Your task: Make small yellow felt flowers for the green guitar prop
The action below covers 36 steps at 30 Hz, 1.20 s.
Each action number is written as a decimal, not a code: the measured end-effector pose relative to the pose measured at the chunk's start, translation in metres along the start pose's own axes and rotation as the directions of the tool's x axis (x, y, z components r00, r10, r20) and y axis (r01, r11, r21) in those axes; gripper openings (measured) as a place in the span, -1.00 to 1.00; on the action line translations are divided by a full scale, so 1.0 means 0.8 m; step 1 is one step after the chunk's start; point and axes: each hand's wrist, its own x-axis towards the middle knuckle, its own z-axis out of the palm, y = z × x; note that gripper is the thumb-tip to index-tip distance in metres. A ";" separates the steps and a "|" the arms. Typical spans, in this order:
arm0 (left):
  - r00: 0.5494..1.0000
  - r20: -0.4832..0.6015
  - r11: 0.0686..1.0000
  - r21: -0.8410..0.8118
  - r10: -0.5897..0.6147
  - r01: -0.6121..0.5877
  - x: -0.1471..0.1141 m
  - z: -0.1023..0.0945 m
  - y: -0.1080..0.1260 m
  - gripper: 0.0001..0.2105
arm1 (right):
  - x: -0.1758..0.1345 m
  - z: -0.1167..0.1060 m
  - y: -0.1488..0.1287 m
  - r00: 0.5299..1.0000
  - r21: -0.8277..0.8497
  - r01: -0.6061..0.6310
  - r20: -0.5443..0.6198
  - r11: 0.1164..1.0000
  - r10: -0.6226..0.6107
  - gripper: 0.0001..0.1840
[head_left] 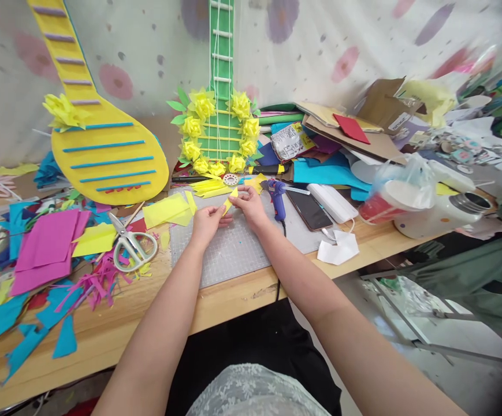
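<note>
Head view: two bare hands pinch a small yellow paper strip (230, 203) above the grey cutting mat (233, 260).
The left hand (208, 224) grips the strip's nearer end between thumb and fingers, while the right hand (249, 208) pinches it near its farther end; both are over the mat's far half. A purple glue gun (276, 200) lies on the mat, just beside the right hand, and a dark phone (309, 209) rests toward the mat's right side. Left of the mat, open-bladed scissors (131, 249) lie among paper scraps, with magenta paper (45, 254) farther left. Beyond the mat stands a green paper guitar (222, 118) ringed with yellow flowers (201, 104); a yellow lute shape (103, 155) leans beyond it to the left.
</note>
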 end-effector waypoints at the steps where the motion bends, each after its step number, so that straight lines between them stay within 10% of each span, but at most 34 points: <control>1: 1.000 -0.010 1.000 0.006 0.000 0.000 0.001 0.000 -0.001 -0.80 | 0.000 0.000 0.000 1.000 0.010 -0.001 -0.009 1.000 0.001 -0.47; 36: 0.999 0.019 1.000 0.005 0.027 -0.027 -0.007 -0.020 0.006 -0.67 | -0.003 0.007 -0.002 0.999 0.057 -0.048 0.007 0.997 0.048 -0.46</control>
